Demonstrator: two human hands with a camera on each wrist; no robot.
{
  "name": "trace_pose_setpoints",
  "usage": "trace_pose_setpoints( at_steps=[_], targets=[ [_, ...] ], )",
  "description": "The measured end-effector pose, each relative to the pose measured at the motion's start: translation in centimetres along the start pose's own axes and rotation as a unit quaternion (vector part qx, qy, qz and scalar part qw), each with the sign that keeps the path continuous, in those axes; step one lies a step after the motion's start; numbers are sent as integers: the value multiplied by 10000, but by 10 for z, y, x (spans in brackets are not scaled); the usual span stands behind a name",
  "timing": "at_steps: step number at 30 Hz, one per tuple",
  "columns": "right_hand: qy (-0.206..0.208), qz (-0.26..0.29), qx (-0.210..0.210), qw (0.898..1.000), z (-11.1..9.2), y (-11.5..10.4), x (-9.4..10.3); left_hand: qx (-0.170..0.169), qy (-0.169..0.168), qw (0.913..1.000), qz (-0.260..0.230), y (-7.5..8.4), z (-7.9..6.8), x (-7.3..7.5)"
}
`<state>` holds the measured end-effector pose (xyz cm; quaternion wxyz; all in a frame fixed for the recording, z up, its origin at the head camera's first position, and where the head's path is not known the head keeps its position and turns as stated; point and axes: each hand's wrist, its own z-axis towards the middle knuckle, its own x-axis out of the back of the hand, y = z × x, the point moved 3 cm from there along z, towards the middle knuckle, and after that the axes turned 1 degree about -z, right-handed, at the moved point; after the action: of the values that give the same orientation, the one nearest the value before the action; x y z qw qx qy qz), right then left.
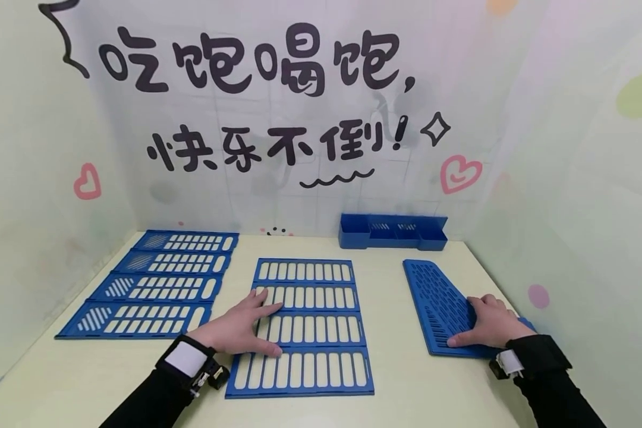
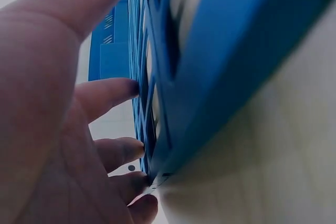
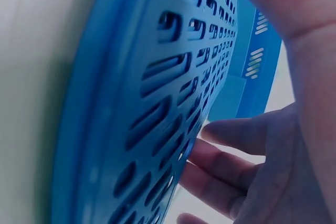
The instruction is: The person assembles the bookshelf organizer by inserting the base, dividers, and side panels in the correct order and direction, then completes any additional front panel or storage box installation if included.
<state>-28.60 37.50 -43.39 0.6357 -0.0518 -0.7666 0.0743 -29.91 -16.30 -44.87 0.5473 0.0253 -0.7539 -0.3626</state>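
tabletop (image 1: 396,380): resting splayed left hand (image 1: 239,326) on slotted panels (image 1: 314,312), six o'clock; gripping holed board (image 1: 437,303), four o'clock, with right hand (image 1: 496,324); could slip if pinched loosely.

Bright head view, dimmer wrist views (foregrounds blurred)

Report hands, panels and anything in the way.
Left hand spread on middle panels. Right hand touching slanted panel. Blue tray stands beyond; no obstruction visible.
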Motion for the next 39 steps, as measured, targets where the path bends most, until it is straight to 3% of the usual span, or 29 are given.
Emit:
trace_pose_setpoints(
  at_steps=[12, 16, 21, 25, 30, 34, 39],
  targets=[
    [676, 107, -54, 9976, 1, -3, -3, 120, -107, 9998, -76, -6, 0, -1],
    [690, 628, -61, 9956, 6, -8, 4, 186, -14, 9998, -23, -12, -6, 3],
    [344, 1834, 47, 9824, -4, -15, 31, 158, 26, 9999, -26, -11, -11, 9],
    [829, 1992, 423, 9755, -4, -30, 65, 70, 64, 10000, -2, -6, -9, 12],
    [1388, 1950, 765, 9679, 24, -68, 88, 46, 49, 10000, 9, 0, -4, 11],
    [1319, 1971, 859, 9677, 60, -104, 81, 50, -67, 9999, -132, 1, 0, 5],
    [1187, 1795, 470, 9754, 105, -132, 67, -21, -106, 9996, -263, 3, 4, -2]
  ],
)
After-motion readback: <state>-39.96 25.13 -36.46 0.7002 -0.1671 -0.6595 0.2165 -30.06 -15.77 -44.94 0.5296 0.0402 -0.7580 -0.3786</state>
